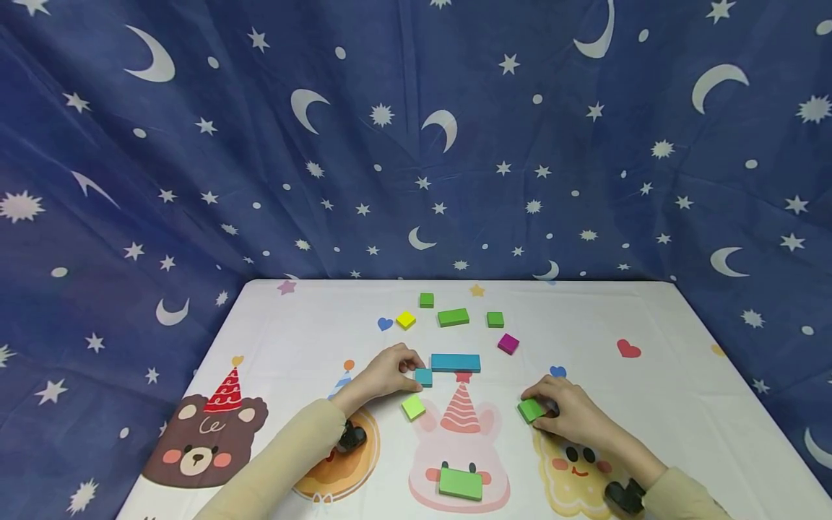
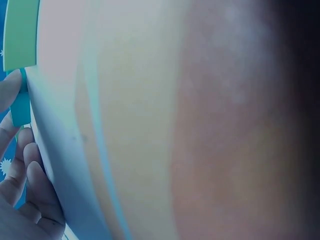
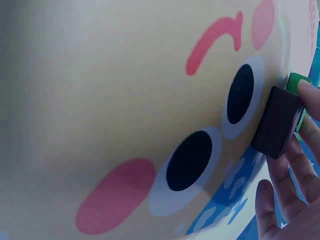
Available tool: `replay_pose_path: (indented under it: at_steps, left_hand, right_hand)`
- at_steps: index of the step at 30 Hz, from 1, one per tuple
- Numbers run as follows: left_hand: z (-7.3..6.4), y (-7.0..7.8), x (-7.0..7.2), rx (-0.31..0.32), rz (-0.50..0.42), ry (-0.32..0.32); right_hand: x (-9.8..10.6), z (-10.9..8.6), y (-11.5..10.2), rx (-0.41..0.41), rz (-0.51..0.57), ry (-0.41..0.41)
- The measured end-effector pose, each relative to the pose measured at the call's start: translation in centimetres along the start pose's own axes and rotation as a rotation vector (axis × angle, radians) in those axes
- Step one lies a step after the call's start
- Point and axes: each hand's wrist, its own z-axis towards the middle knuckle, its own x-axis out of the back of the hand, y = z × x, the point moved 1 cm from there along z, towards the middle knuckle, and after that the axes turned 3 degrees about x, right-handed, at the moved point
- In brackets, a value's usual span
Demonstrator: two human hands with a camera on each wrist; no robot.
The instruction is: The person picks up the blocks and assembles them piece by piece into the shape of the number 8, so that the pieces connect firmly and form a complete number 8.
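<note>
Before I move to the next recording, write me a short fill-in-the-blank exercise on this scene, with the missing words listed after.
1. The left hand pinches a small block coloured ____.
2. A small green block is held in the ____ hand.
3. The nearest long green block lies on a printed animal face coloured ____.
4. The printed bear wears a party hat coloured ____.

Missing words: blue; right; pink; red.

The head view is evenly lit, the left wrist's largely blurred.
</note>
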Motion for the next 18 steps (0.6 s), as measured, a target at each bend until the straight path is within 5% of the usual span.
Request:
replay_pose_path:
  at_steps: [18]
  left_hand:
    - [-0.04, -0.04, -0.05, 0.015, -0.001, -0.010]
  right_hand:
    - [-0.14, 0.02, -0.29, -0.025, -0.019, -0.002]
